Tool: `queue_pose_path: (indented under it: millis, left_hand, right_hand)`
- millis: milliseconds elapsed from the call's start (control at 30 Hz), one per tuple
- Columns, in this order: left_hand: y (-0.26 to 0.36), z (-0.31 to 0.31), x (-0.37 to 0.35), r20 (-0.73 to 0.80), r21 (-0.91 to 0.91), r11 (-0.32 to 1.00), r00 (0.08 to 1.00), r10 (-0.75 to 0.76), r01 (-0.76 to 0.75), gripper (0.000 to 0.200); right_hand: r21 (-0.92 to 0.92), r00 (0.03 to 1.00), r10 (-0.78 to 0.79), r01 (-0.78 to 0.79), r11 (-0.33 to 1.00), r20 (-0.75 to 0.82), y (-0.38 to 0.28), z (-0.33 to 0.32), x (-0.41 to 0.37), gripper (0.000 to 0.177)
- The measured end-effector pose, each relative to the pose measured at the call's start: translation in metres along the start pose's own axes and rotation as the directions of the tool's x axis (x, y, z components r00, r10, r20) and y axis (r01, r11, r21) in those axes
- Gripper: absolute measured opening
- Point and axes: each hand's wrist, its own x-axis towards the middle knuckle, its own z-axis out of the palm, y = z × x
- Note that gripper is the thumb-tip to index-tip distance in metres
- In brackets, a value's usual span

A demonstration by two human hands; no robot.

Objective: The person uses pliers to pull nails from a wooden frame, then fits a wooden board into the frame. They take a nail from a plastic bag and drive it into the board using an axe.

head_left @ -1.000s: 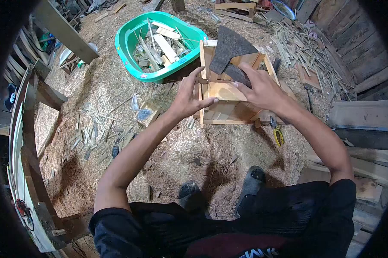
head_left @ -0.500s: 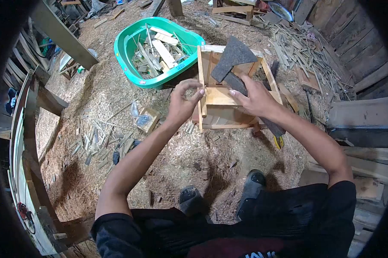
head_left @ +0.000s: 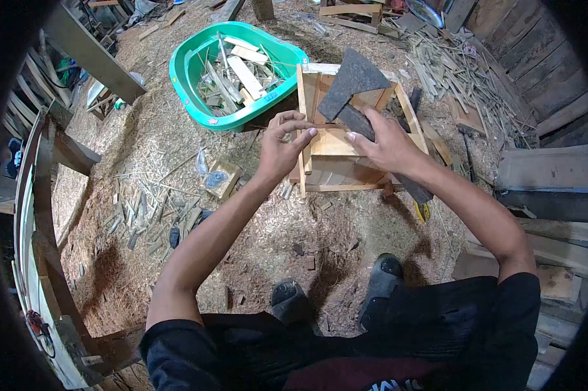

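My right hand point(head_left: 390, 142) is wrapped round the handle of an axe point(head_left: 352, 83), whose dark wide head lies over an open wooden frame point(head_left: 326, 143). The axe handle runs down under my right forearm. My left hand point(head_left: 284, 144) is at the frame's left side board point(head_left: 303, 98), thumb and forefinger close together at its edge. Whatever may be between those fingertips is too small to make out. A pale crosspiece spans the frame between my two hands. Thin panels show inside the frame, above and below that crosspiece.
A green plastic tub point(head_left: 184, 98) of wood scraps stands behind the frame. Yellow-handled pliers point(head_left: 422, 212) lie at its lower right. A wood block point(head_left: 222, 181) with plastic bags is to the left. Wood strips point(head_left: 450, 78) are heaped at right; shavings cover the floor.
My left forefinger has stretched rightward over the side board's edge, and the thumb has come closer to it. My right hand keeps its hold on the axe, which has barely moved.
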Motion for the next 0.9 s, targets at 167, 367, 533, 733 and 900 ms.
queue_pose_path:
  millis: [167,367,533,733,900]
  left_hand:
    - [-0.002,-0.004,0.007,0.084,0.099,0.992,0.994,0.066,-0.074,0.017]
    - [0.019,-0.015,0.027,0.293,0.285,0.942,0.952,0.088,-0.175,0.018]
    - [0.025,-0.013,0.036,0.342,0.310,0.948,0.939,-0.044,-0.068,0.017]
    - [0.002,-0.008,0.032,0.228,0.326,0.907,0.953,0.200,-0.268,0.016]
    - [0.001,-0.008,0.041,0.114,-0.333,0.937,0.991,-0.068,0.102,0.015]
  right_hand:
    - [-0.015,0.999,-0.033,0.033,0.999,-0.025,0.005,0.002,0.000,0.047]
    - [-0.041,0.998,-0.050,0.048,0.998,-0.039,0.005,0.002,0.001,0.044]
    - [-0.015,0.996,-0.071,0.070,0.997,-0.062,0.006,0.003,0.001,0.042]
    - [-0.003,0.994,-0.068,0.068,0.998,-0.086,0.008,0.004,0.001,0.042]
    - [-0.001,0.998,-0.031,0.031,1.000,-0.062,0.008,0.001,0.001,0.043]
